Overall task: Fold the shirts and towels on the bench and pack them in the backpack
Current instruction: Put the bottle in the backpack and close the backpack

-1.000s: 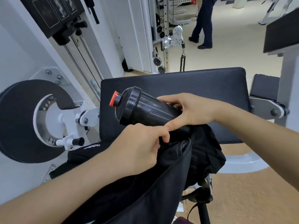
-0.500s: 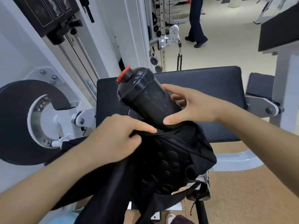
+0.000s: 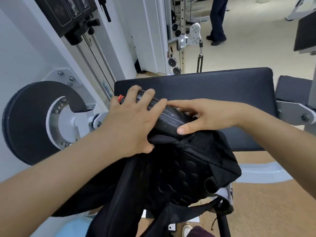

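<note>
Two hands on one item, and it is neither a shirt nor a towel: a dark shaker bottle [image 3: 164, 117] with a red cap [image 3: 121, 98], lying tilted with its base end sunk into the mouth of the black backpack [image 3: 184, 168] and its lid end sticking out toward the left. The left hand [image 3: 130, 124] lies over the lid end with fingers spread and nearly straight, pressing on it rather than wrapping it, while its thumb sits at the fabric edge of the opening. The right hand [image 3: 205, 115] grips the bottle's body just above the opening, thumb on the near side and forefinger along the top. The backpack sags at the near edge of the padded worktop [image 3: 213, 84], back panel and mesh pocket [image 3: 203, 147] facing up and straps trailing down toward the floor. No shirts or towels show anywhere on the worktop, and the bag's inside is hidden, so it cannot be told whether folded items are already packed. Judgement: the task is probably near its end, with clothing either stowed or out of view. Likely left to do: seat the bottle fully and zip the bag shut. In the background a second person [image 3: 217, 19] stands among the gym machines.
</note>
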`<state>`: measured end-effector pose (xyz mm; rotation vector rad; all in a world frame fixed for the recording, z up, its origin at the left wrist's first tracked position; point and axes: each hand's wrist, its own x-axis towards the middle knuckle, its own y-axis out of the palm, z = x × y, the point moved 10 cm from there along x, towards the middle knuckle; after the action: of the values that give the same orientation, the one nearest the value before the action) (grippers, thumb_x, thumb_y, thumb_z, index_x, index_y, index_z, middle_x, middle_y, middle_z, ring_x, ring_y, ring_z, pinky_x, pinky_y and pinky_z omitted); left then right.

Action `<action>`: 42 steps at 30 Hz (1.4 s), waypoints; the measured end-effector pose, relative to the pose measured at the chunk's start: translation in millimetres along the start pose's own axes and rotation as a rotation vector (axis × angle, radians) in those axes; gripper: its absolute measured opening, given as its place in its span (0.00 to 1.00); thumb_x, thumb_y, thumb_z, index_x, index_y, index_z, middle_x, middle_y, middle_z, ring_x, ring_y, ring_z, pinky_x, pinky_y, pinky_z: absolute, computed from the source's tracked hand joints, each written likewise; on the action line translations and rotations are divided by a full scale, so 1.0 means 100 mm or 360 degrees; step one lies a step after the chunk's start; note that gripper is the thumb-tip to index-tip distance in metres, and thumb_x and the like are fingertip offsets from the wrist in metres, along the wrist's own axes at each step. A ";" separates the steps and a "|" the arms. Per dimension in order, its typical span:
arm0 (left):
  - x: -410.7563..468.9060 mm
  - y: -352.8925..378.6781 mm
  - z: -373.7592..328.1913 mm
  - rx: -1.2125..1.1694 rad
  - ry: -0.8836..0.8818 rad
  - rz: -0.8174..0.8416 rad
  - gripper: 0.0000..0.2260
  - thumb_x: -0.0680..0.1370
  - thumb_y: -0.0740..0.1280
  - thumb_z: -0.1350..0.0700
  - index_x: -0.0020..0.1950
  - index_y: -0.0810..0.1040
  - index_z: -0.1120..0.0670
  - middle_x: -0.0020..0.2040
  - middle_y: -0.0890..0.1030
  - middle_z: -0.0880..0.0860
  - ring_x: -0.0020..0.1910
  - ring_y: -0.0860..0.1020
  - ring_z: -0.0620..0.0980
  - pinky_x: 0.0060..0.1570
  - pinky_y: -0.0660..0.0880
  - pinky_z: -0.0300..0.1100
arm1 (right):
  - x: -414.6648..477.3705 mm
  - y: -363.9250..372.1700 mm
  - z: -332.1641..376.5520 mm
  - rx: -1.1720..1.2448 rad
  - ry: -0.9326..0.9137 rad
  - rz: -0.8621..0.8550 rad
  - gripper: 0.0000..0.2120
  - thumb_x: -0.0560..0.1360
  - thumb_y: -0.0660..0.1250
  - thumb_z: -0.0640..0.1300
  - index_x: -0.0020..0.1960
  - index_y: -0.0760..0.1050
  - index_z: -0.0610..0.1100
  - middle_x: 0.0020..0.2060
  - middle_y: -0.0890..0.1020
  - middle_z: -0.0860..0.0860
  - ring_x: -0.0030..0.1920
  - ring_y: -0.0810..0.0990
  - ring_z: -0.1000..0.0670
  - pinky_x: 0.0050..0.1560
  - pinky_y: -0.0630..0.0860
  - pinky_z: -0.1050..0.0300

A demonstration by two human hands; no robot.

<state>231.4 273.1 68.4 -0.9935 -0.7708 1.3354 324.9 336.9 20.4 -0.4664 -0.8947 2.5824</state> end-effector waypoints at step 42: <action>0.32 0.06 -0.03 -0.0873 0.0616 0.0417 0.32 0.62 0.76 0.35 0.60 0.64 0.33 0.53 0.71 0.38 0.51 0.71 0.38 0.52 0.72 0.38 | -0.33 -0.26 -0.16 -0.0036 0.0339 0.0121 0.06 0.72 0.74 0.37 0.42 0.82 0.47 0.35 0.84 0.51 0.36 0.82 0.54 0.40 0.74 0.66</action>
<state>234.7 303.8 58.7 -1.7807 -0.7366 1.1110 366.1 349.8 31.2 -0.7790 -0.8471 2.5316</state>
